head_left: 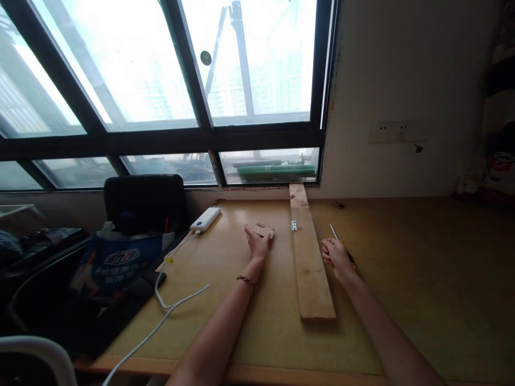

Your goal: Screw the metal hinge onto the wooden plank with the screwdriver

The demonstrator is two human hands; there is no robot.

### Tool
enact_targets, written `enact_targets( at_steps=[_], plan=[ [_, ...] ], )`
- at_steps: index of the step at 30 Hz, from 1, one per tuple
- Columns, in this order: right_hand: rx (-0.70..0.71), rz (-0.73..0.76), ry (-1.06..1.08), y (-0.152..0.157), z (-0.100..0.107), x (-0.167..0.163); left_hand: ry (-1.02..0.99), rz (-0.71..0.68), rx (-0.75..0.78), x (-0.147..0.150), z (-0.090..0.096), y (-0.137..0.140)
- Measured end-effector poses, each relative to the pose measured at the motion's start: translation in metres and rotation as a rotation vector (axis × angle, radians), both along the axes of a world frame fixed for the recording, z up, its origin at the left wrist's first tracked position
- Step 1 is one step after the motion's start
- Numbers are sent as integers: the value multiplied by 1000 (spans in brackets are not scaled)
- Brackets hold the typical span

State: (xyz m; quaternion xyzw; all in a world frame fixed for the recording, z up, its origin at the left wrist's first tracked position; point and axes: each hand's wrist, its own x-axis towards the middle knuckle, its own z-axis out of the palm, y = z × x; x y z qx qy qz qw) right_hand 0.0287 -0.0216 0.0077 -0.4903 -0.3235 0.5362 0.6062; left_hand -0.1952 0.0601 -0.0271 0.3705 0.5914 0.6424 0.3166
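Observation:
My left hand reaches over a small pale, flat piece with dark spots on the table. Its thumb and fingers are apart and touch or nearly touch that piece. To the right lies a long wooden board, pointing toward the window, with a small metal hinge at its left edge. Just past the board's right edge, my right hand is closed, fingers curled; what they hold, if anything, is hidden. A screwdriver shows beside and partly behind this hand, its shaft pointing away and its dark handle at the right.
A white power bank sits at the table's left edge, its white cable trailing forward over the table. A black chair with a blue bag stands at left. A window and a wall socket lie beyond.

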Motion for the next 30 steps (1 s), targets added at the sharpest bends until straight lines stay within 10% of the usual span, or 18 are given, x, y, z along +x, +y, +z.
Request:
enact_targets(
  at_steps=[7, 15, 19, 26, 30],
  plan=[
    [-11, -18, 75, -2, -2, -2, 915, 168, -223, -61, -3, 1],
    [-76, 71, 486, 1, 3, 3, 1060, 264, -570, -69, 1, -2],
    [-48, 184, 661, 2, 6, 4, 1110, 314, -323, -49, 17, -15],
    [-1, 420, 699, -12, 15, -11, 851, -620, 308, 60, 47, -70],
    [84, 551, 676, -15, 18, -13, 805, -667, 233, 99, 44, -76]
  ],
)
